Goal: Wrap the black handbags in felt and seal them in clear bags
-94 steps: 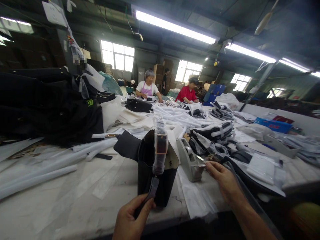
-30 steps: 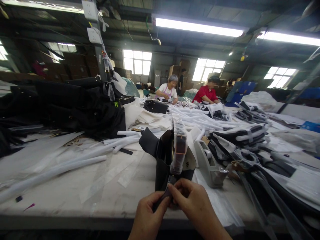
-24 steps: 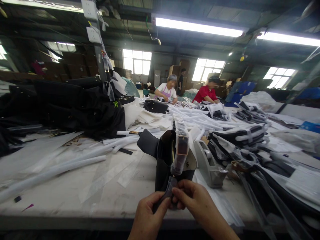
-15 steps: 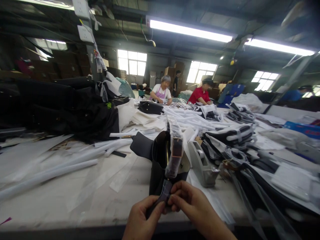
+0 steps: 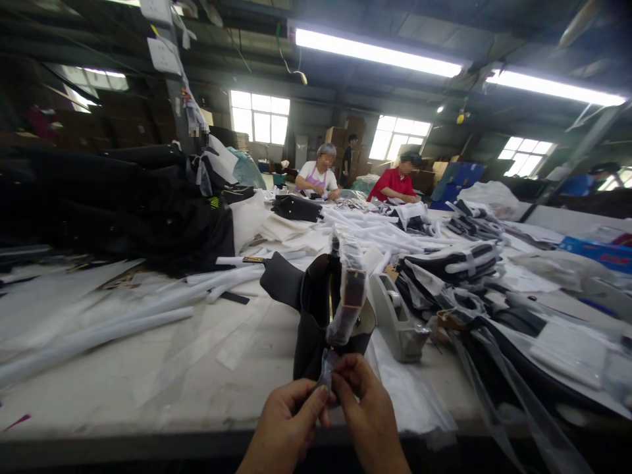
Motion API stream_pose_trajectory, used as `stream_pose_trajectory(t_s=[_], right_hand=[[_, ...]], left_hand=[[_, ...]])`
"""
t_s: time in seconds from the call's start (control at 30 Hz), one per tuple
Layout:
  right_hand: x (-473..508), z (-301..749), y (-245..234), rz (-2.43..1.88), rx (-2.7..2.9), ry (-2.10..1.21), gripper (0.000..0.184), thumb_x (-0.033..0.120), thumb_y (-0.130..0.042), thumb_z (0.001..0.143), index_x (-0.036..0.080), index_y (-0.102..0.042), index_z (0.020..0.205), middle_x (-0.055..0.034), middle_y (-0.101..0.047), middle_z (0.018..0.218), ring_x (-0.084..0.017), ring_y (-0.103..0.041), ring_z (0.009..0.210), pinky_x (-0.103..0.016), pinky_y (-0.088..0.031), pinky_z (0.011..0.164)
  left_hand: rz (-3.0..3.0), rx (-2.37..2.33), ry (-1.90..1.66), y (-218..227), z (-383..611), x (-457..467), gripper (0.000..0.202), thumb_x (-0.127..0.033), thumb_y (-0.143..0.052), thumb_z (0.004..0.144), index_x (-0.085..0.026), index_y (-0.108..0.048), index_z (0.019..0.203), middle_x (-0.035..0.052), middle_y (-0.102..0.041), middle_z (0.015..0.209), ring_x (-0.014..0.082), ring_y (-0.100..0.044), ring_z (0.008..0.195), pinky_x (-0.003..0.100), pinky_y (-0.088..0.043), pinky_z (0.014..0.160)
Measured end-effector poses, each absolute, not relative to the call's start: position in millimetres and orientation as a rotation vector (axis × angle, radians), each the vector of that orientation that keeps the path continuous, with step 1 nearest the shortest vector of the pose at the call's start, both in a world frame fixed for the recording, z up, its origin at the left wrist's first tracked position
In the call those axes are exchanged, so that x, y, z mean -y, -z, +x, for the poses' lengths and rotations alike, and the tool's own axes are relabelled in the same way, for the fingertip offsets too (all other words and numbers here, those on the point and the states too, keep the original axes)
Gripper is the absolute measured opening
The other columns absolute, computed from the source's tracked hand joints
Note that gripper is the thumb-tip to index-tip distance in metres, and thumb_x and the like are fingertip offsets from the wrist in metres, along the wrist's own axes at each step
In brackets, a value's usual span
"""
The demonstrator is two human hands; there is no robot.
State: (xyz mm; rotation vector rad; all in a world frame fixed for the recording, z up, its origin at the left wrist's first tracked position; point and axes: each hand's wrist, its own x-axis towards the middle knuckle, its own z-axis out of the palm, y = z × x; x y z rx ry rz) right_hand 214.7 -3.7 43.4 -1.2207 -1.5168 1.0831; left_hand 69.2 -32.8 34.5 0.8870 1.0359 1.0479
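Note:
A black handbag (image 5: 309, 336) stands on the table in front of me, its flap folded out to the left and a gold zipper showing inside. Over its opening arches a strap (image 5: 349, 289) wrapped in clear plastic, with a brown-edged patch showing through. My left hand (image 5: 291, 421) pinches the strap's plastic-wrapped lower end (image 5: 326, 370) between thumb and fingers. From the right, my right hand (image 5: 365, 408) closes its fingertips on the same end. Just right of the bag is a grey tape dispenser (image 5: 399, 322).
Black bags (image 5: 108, 204) are heaped at the left. White tubes (image 5: 99, 342) lie across the table, with more in the middle. Wrapped bags and straps (image 5: 543, 368) cover the right side. Two people (image 5: 320, 178) sit working across the table.
My right hand has turned more upright and its forearm has swung inward, staying at the strap end. My left hand keeps its pinch. The bag has barely shifted.

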Motion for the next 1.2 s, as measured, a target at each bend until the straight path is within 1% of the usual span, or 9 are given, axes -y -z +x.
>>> stream_pose_trajectory(t_s=[0.2,0.4,0.53,0.6,0.7,0.87,1.0,1.1,1.2], right_hand=[[4,203,-34,-1.194,1.305,-1.252,0.03,0.05,-0.067,0.085,0.022,-0.057,0.091,-0.002,-0.069,0.075,-0.02,-0.064,0.069,-0.03,-0.051,0.068],[0,203,-49,-1.199,1.253,-1.32,0.033,0.044,-0.083,0.071,0.021,-0.06,0.078,-0.0049,-0.074,0.079,-0.024,-0.071,0.076,-0.031,-0.054,0.069],[3,210,-50,-1.073,1.146,-1.512,0.032,0.042,-0.085,0.073,0.019,-0.066,0.085,-0.0073,-0.076,0.089,-0.023,-0.072,0.085,-0.031,-0.054,0.075],[8,211,-52,-0.96,0.961,-1.684,0.041,0.043,-0.088,0.068,0.019,-0.068,0.094,-0.0089,-0.077,0.095,-0.023,-0.072,0.086,-0.03,-0.053,0.074],[17,203,-57,-0.888,0.693,-1.833,0.051,0.048,-0.09,0.063,0.019,-0.069,0.1,-0.0103,-0.076,0.098,-0.02,-0.071,0.078,-0.026,-0.051,0.062],[17,190,-53,-1.016,0.72,-1.667,0.048,0.049,-0.091,0.063,0.02,-0.065,0.091,-0.0028,-0.073,0.079,-0.017,-0.069,0.073,-0.023,-0.052,0.063],[7,222,-59,-1.311,1.369,-1.261,0.047,0.065,-0.073,0.076,0.021,-0.07,0.093,-0.0097,-0.077,0.092,-0.027,-0.072,0.083,-0.033,-0.056,0.072],[-6,244,-92,-1.444,1.491,-0.718,0.055,0.067,-0.066,0.08,0.026,-0.068,0.116,-0.0094,-0.075,0.114,-0.033,-0.067,0.111,-0.04,-0.053,0.094],[-27,236,-143,-1.181,1.458,-0.78,0.075,0.064,-0.063,0.084,0.028,-0.044,0.146,-0.0105,-0.065,0.134,-0.031,-0.061,0.122,-0.042,-0.052,0.098]], left_hand=[[0.73,-0.933,-1.04,-36,74,34,0.067,-0.076,-0.076,0.062,-0.013,-0.068,0.082,-0.0053,-0.055,0.06,0.0001,-0.025,0.032,0.018,-0.015,0.03],[0.744,-0.899,-1.039,-37,74,37,0.06,-0.07,-0.075,0.07,-0.012,-0.069,0.084,-0.0042,-0.055,0.06,-0.0002,-0.026,0.033,0.017,-0.015,0.032],[0.732,-0.911,-1.055,-35,73,37,0.061,-0.072,-0.075,0.068,-0.013,-0.067,0.083,-0.0039,-0.056,0.061,0.0005,-0.027,0.034,0.018,-0.016,0.032],[0.754,-0.917,-1.06,-34,74,36,0.061,-0.075,-0.072,0.069,-0.015,-0.063,0.074,-0.0061,-0.049,0.053,0.0019,-0.026,0.033,0.019,-0.016,0.033],[0.796,-0.927,-1.051,-34,79,36,0.061,-0.077,-0.069,0.071,-0.017,-0.058,0.067,-0.0093,-0.036,0.043,0.0043,-0.024,0.033,0.02,-0.017,0.034],[0.903,-1.008,-1.24,-32,88,38,0.061,-0.074,-0.07,0.073,-0.013,-0.064,0.069,-0.0012,-0.053,0.062,0.0079,-0.04,0.053,0.02,-0.031,0.048],[0.908,-1.112,-1.226,-23,88,40,0.059,-0.073,-0.064,0.078,-0.015,-0.064,0.067,-0.0035,-0.048,0.053,0.0079,-0.036,0.046,0.021,-0.025,0.044],[0.865,-1.095,-1.204,-16,91,38,0.057,-0.072,-0.064,0.078,-0.016,-0.066,0.074,-0.0048,-0.05,0.053,0.0058,-0.032,0.038,0.021,-0.022,0.039],[0.892,-1.093,-1.192,-12,98,34,0.056,-0.071,-0.062,0.08,-0.015,-0.069,0.082,-0.0012,-0.06,0.061,0.0056,-0.036,0.035,0.021,-0.024,0.037]])
